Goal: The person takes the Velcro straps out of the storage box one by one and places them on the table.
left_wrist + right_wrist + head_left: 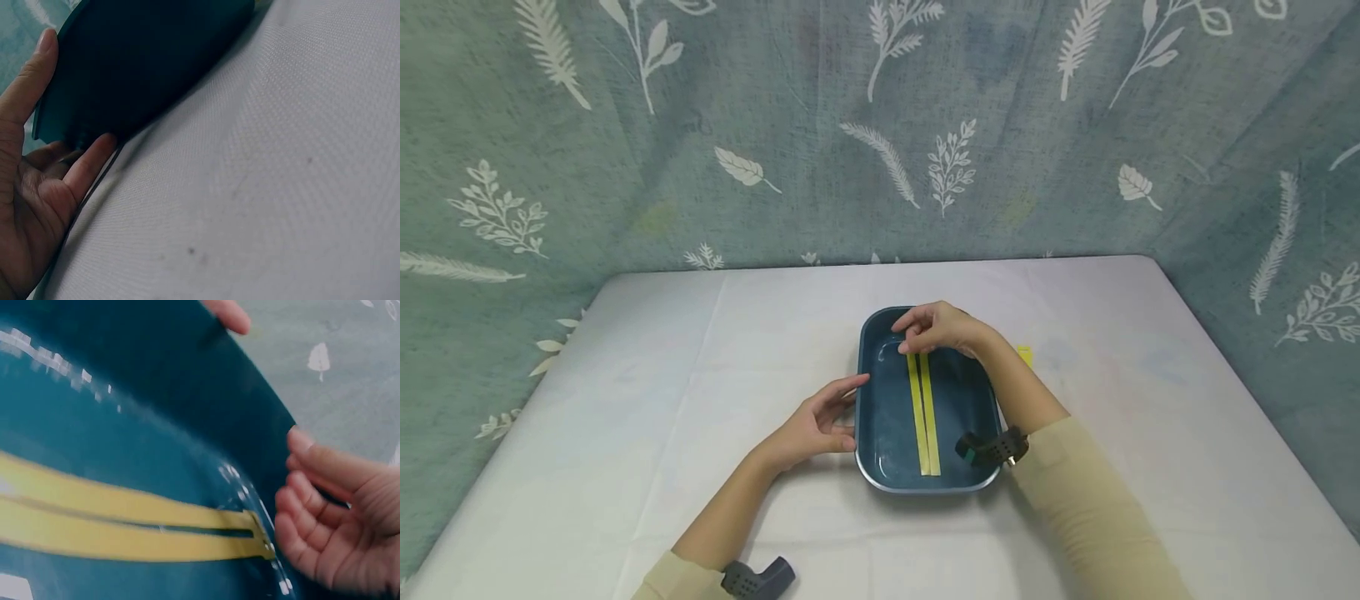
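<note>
Left hand (822, 419), fingers spread, touches the blue tray (887, 408) below frame centre while the right hand (942, 327), half-curled, seemingly empty, hovers near two yellow strips (917, 408), apparently being positioned, next probably needing a light press

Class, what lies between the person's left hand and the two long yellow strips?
Between left hand and strips, the head view shows the side wall, then bare floor, of the glossy blue rectangular tray.

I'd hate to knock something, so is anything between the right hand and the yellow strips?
Nothing visible is: the right hand is over the blue dish, by the far end of the yellow strips, and no other object shows between them.
</note>
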Demonstrator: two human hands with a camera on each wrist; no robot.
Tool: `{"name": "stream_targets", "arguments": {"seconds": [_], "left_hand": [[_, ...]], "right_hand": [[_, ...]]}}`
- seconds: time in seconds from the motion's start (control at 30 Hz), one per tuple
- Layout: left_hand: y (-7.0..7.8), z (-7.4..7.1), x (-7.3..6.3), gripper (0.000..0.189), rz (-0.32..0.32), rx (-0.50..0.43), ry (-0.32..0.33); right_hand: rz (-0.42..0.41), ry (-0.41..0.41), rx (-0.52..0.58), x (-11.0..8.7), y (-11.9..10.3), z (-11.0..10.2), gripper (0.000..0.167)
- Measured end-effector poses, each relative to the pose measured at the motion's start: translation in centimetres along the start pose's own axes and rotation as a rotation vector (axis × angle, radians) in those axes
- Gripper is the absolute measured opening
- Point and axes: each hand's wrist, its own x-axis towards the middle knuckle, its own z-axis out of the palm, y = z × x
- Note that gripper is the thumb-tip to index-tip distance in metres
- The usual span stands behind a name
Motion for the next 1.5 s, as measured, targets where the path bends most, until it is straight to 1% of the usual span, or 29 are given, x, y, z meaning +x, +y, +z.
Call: {"name": "stream_targets", "arguments": {"seconds": [0.1,0.23,0.33,0.5,0.57,0.63,0.77,1.0,1.3,1.5], "left_hand": [[-0.2,0.0,0.0,0.086,-0.005,0.002,0.004],[-0.3,0.0,0.0,0.086,-0.005,0.000,0.005],[-0.2,0.1,0.0,0.086,-0.005,0.000,0.007],[-0.1,0.3,0.1,0.088,-0.012,-0.005,0.007],[-0.1,0.4,0.2,0.088,-0.011,-0.011,0.004],[-0.1,0.4,0.2,0.088,-0.005,-0.016,0.001],[-0.1,0.3,0.1,0.087,0.002,-0.020,0.001],[0.0,0.3,0.1,0.088,-0.003,-0.003,0.006],[0.1,0.3,0.1,0.087,0.007,-0.002,0.004],[0.1,0.3,0.1,0.088,0.008,-0.002,0.007]], "right_hand": [[0.014,0.032,-0.020,0.0,0.5,0.3,0.046],[0.013,0.073,-0.114,0.1,0.9,0.7,0.046],[0.022,0.105,-0.217,0.1,1.1,1.0,0.049],[0.041,0.142,-0.431,0.0,1.4,1.3,0.059],[0.037,0.146,-0.499,0.0,1.4,1.4,0.061],[0.030,0.145,-0.539,0.0,1.4,1.5,0.061],[0.013,0.138,-0.559,0.4,1.4,1.8,0.060],[0.016,0.146,-0.567,0.9,1.2,2.2,0.058],[-0.025,0.129,-0.598,1.5,0.9,3.0,0.056],[-0.019,0.123,-0.610,1.7,0.8,3.3,0.055]]}}
